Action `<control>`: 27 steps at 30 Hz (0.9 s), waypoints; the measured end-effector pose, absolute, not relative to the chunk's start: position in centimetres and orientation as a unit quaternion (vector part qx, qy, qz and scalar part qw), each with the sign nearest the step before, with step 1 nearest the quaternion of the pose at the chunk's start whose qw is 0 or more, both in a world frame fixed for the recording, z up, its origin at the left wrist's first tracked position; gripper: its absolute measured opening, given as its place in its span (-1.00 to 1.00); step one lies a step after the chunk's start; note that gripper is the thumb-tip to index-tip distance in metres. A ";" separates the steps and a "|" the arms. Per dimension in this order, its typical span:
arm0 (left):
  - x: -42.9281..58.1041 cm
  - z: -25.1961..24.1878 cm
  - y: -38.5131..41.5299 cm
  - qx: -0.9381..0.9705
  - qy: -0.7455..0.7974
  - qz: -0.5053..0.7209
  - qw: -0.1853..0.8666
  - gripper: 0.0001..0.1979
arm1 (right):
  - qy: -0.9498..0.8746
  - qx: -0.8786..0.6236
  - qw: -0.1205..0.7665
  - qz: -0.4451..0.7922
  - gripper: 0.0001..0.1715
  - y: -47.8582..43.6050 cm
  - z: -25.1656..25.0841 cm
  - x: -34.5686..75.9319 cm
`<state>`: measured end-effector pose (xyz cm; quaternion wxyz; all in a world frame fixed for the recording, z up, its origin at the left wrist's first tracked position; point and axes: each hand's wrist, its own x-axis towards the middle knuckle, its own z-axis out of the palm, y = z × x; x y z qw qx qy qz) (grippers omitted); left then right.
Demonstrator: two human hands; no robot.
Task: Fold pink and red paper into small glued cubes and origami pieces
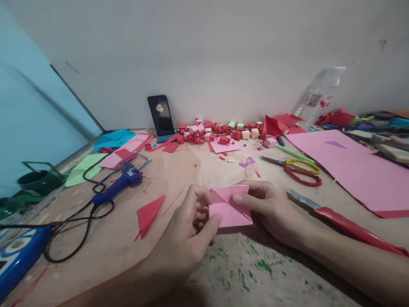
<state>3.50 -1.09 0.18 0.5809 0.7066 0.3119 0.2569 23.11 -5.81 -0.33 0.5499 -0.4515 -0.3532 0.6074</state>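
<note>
A small pink sheet of folded paper is held up between my two hands, just above the near part of the table. Crease lines and folded-in flaps show on its face. My left hand pinches its left side, thumb at the lower left corner and fingers curled behind. My right hand grips the right side, with the thumb flat on the front and the fingers hidden behind the paper. A red paper triangle lies on the table left of my left hand.
Yellow-and-red scissors and a red-handled cutter lie to the right, near a large pink sheet. A blue glue gun with black cable is on the left. Small paper cubes, a phone and a plastic bottle line the wall.
</note>
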 end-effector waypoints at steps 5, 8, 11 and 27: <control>3.4 0.1 -0.9 0.736 0.308 0.220 0.562 -0.85 | -0.426 -0.520 0.461 0.579 -0.72 -6.0 0.4 23.2; 3.5 0.4 -0.9 0.746 0.307 0.234 0.543 -0.87 | -0.416 -0.504 0.484 0.582 -0.69 -6.0 0.0 23.2; 3.6 0.5 -0.9 0.756 0.309 0.242 0.523 -0.85 | -0.395 -0.465 0.500 0.615 -0.61 -6.0 -0.6 23.3; 3.5 0.4 -0.4 0.729 0.285 0.265 0.564 -0.81 | -0.413 -0.447 0.465 0.643 -0.54 -6.1 -1.0 24.1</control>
